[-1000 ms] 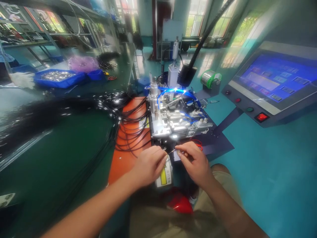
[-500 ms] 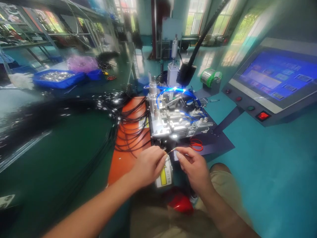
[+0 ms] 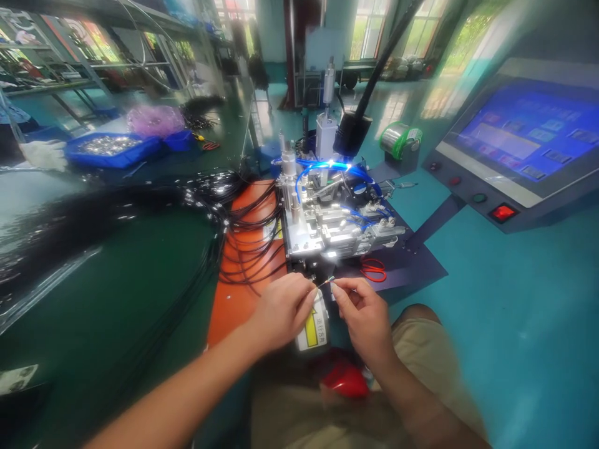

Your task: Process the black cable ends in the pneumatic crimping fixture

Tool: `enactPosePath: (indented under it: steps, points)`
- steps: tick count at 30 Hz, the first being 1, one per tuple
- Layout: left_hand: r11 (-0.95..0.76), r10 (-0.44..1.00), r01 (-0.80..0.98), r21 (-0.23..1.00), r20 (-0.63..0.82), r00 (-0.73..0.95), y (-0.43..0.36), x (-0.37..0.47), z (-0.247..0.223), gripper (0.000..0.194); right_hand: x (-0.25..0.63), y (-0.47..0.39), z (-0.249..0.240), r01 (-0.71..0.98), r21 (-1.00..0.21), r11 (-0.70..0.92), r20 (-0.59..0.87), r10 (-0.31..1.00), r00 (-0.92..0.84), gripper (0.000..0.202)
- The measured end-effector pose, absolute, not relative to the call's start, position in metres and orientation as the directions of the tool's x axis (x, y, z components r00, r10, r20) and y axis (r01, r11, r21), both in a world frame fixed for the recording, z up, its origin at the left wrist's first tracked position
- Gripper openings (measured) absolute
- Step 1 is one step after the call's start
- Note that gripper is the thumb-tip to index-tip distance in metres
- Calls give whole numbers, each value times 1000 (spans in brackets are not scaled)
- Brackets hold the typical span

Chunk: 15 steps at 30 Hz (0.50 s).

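Observation:
My left hand (image 3: 283,312) is closed in a pinch, thumb against the bent fingers. From it a short thin wire (image 3: 321,284) runs to the right, with a small shiny tip. My right hand (image 3: 367,312) is also closed, its thumb and forefinger pinched at that tip. What the tip is exactly is too small to tell. Both hands are held just in front of a metal bench machine (image 3: 344,231) with blue air tubes. Below the wire, a white cover (image 3: 312,327) carries a yellow arrow label.
Black cables (image 3: 253,249) lie over the orange plate (image 3: 229,312) on my left. To the right are red-handled scissors (image 3: 373,270), a solder wire spool (image 3: 400,142) and a control screen (image 3: 528,131). A blue tray (image 3: 112,156) of small metal parts stands back left, beside a gloved hand (image 3: 44,154).
The view has shifted slightly. My right fingertips have shifted a little at the wire's end, and more of the shiny tip shows. My left hand keeps its pinch.

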State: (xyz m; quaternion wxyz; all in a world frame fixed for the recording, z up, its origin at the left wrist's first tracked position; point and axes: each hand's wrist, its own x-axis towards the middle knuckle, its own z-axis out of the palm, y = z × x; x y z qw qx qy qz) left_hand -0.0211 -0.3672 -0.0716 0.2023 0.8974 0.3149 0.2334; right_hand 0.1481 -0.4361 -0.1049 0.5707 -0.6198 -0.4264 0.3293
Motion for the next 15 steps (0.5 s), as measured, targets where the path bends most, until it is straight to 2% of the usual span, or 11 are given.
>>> enactPosePath:
  steps: [6,11,15]
  points:
    - [-703,674,474,530,284,682,-367,-22,-73,23,146,-430,-100,375,-924,71,221,901,374,16]
    - [-633,750,541,554,266,605,-372,-19,-68,22,144,-426,-100,382,-920,92,232,911,341,15]
    - [-517,831,632,577,162,532,-375,-15,-56,22,141,-424,-101,422,-897,133,279,910,306,13]
